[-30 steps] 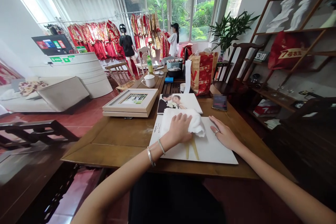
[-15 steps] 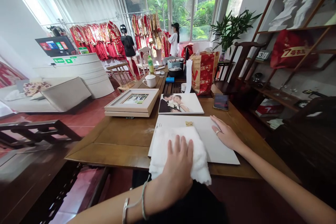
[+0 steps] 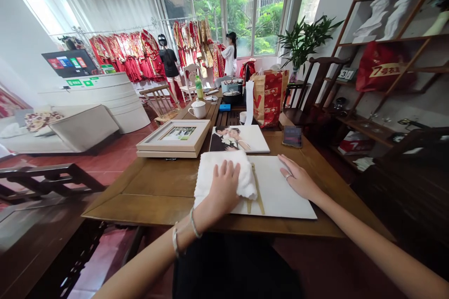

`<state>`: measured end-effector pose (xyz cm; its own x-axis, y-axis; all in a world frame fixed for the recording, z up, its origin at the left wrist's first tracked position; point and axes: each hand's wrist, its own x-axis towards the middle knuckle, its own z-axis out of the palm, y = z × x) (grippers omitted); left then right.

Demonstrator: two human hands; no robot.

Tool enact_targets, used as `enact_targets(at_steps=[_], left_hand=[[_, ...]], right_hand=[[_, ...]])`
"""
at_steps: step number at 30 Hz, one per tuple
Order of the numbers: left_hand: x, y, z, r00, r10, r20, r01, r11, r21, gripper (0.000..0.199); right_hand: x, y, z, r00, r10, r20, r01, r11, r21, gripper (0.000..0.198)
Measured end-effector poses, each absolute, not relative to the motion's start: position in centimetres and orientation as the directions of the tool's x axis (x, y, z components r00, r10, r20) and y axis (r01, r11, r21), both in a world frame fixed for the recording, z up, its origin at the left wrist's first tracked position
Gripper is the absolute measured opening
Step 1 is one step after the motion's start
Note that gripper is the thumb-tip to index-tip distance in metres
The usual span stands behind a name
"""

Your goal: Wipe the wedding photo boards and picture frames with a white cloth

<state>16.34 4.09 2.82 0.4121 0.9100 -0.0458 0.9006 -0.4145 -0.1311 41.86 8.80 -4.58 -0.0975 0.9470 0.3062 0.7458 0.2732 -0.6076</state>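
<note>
A folded white cloth [image 3: 224, 175] lies over the left part of a flat white board [image 3: 284, 187]. My left hand [image 3: 226, 184] grips the cloth from above, its fingers close together and slightly bent. Two tan strips [image 3: 258, 191] show on the board beside the cloth, partly covered by it. My right hand [image 3: 298, 177] rests open along the board's right edge, fingers stretched out, a ring on one of them. Just beyond the board sits a photo panel [image 3: 252, 138] with a couple printed on it.
Stacked pale frames [image 3: 173, 138] lie left on the wooden table [image 3: 147, 196]. Farther back are a white lidded cup [image 3: 198, 109], a red-and-tan paper bag [image 3: 270, 98] and a small dark display [image 3: 292, 136]. Two people stand by a rack of red garments [image 3: 129, 56].
My left hand has slid the cloth forward and to the left across the board, uncovering tan strips near the front edge. My right hand has stayed at the board's right side.
</note>
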Motion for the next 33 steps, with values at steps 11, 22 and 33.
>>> enact_targets(at_steps=[11, 22, 33], left_hand=[[15.1, 1.4, 3.1, 0.448, 0.887, -0.113, 0.878, -0.460, -0.132, 0.086], [14.2, 5.8, 3.4, 0.459, 0.885, -0.080, 0.876, -0.466, -0.122, 0.080], [12.9, 1.5, 3.9, 0.523, 0.836, -0.166, 0.840, -0.539, -0.067, 0.086]], right_hand=[[42.1, 8.9, -5.2, -0.103, 0.930, 0.353, 0.741, 0.308, -0.596, 0.045], [41.8, 8.6, -4.5, -0.102, 0.947, 0.306, 0.756, 0.273, -0.595, 0.047], [41.7, 8.6, -4.4, -0.090, 0.955, 0.284, 0.748, 0.253, -0.613, 0.047]])
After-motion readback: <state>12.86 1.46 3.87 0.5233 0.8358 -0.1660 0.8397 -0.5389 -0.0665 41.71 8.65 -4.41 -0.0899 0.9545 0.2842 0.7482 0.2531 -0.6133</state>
